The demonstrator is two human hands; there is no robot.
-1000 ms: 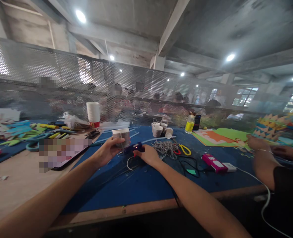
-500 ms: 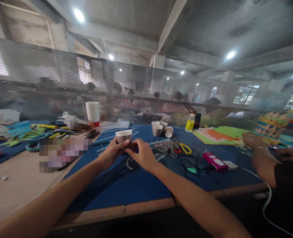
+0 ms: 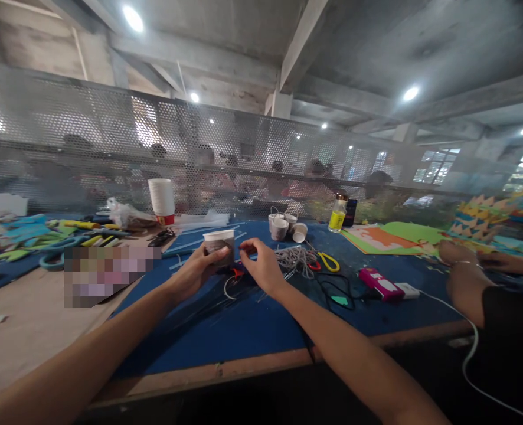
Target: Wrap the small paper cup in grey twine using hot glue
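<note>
My left hand (image 3: 199,268) is wrapped round a white paper cup (image 3: 219,244) with a grey band, held upright just above the blue mat (image 3: 252,330). My right hand (image 3: 261,265) hovers right beside the cup, thumb and fingers curved and pinched together near its side; what they pinch is too small to make out. Under the hands lies a dark blue glue gun (image 3: 237,273) with a red trigger and a loop of white cord. A bundle of grey cord (image 3: 294,260) sits to the right of my right hand.
A stack of white cups (image 3: 161,199) stands at the back left, small cups (image 3: 283,227) and a yellow bottle (image 3: 337,215) behind. Yellow-handled scissors (image 3: 326,262), a pink device (image 3: 379,284) with white cable, coloured paper sheets (image 3: 389,239). Another person's hands (image 3: 458,265) work at the right. A mesh screen runs along the far edge.
A second ago my right hand rested on the glue gun on the mat. It then came up to the cup and now hovers pinched beside it. The left hand kept holding the cup.
</note>
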